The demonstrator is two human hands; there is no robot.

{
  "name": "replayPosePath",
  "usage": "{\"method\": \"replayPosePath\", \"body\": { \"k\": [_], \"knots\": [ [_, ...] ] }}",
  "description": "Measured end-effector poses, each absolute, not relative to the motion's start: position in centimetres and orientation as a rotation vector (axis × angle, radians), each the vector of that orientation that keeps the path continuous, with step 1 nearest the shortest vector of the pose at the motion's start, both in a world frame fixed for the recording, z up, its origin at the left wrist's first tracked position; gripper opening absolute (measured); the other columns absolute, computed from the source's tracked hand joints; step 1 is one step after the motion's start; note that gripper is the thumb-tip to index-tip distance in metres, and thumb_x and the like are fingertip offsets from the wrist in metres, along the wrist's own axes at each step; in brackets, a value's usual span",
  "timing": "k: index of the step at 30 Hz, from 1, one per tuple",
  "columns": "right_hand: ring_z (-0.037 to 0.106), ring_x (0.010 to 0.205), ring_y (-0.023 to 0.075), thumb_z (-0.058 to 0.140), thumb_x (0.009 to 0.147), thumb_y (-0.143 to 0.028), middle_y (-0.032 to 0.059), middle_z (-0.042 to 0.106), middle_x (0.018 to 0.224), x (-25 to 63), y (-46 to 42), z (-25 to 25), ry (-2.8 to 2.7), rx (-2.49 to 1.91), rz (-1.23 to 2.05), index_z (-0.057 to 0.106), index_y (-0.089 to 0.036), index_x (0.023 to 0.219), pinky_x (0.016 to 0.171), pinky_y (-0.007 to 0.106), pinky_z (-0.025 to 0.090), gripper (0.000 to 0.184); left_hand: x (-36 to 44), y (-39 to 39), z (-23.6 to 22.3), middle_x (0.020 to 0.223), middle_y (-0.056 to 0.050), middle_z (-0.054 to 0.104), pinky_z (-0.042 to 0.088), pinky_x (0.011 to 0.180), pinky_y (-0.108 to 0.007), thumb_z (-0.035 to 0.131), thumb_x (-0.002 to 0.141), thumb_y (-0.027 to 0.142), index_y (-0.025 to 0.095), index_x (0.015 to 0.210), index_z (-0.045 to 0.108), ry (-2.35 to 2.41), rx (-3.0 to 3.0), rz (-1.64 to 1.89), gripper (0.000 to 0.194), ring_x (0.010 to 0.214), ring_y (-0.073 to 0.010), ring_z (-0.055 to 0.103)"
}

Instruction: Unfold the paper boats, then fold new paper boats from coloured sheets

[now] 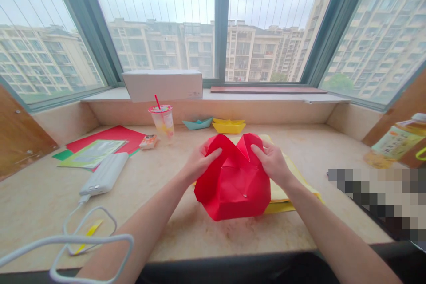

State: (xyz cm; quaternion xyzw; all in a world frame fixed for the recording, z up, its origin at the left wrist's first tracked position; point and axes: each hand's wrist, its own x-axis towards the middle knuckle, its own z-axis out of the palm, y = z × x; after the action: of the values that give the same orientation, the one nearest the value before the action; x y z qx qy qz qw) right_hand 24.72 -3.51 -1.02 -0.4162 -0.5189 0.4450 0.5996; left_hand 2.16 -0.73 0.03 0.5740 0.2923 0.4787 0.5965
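Observation:
A partly folded sheet of red paper (244,188) is held up over the counter, its top edge split into two raised flaps. My left hand (203,158) grips the left flap, thumb in front and fingers hidden behind the paper. On the other side my right hand (270,159) pinches the right flap in the same way. Yellow paper (293,182) lies flat on the counter beneath and behind the red piece. Beyond it sit a yellow paper boat (229,126) and a blue paper boat (197,124), side by side.
At left, a white power bank (104,175) with a looping white cable (89,239) lies near coloured paper sheets (106,135). A plastic cup with a straw (162,122) stands behind a small orange-white box (148,142). A bottle (397,140) is at far right. A white box (163,86) rests on the sill.

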Motion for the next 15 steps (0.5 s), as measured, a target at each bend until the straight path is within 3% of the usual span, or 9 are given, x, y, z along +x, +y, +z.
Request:
{"method": "replayPosePath", "body": {
  "k": [6, 10, 15],
  "knots": [
    [0.071, 0.074, 0.0218, 0.068, 0.081, -0.048, 0.0063, 0.077, 0.092, 24.27, -3.92, -0.74, -1.22, -0.933, 1.054, 0.071, -0.021, 0.107, 0.063, 0.03, 0.056, 0.038, 2.53, -0.81, 0.29, 0.083, -0.006, 0.076, 0.054, 0.065, -0.028, 0.073, 0.077, 0.043, 0.014, 0.097, 0.07, 0.76, 1.232, 1.269, 0.036, 0.071, -0.0205, 0.07],
    [0.072, 0.079, 0.0218, 0.07, 0.08, -0.048, 0.0062, 0.077, 0.098, 23.8, -4.12, -0.51, -1.174, -0.849, 1.086, 0.067, -0.023, 0.116, 0.069, 0.032, 0.058, 0.044, 2.93, -1.27, 0.47, 0.091, -0.006, 0.076, 0.055, 0.068, -0.029, 0.075, 0.077, 0.042, 0.016, 0.105, 0.069, 0.667, 1.104, 1.314, 0.039, 0.075, -0.0206, 0.071],
    [0.072, 0.077, 0.0205, 0.072, 0.078, -0.045, 0.0054, 0.077, 0.095, 24.32, -3.87, -0.34, -1.1, -0.859, 1.109, 0.068, -0.022, 0.11, 0.068, 0.031, 0.058, 0.039, 2.35, -0.69, 0.84, 0.095, -0.005, 0.076, 0.056, 0.072, -0.03, 0.074, 0.077, 0.044, 0.02, 0.107, 0.068, 0.694, 1.024, 1.403, 0.039, 0.082, -0.0228, 0.071]
  ]
}}
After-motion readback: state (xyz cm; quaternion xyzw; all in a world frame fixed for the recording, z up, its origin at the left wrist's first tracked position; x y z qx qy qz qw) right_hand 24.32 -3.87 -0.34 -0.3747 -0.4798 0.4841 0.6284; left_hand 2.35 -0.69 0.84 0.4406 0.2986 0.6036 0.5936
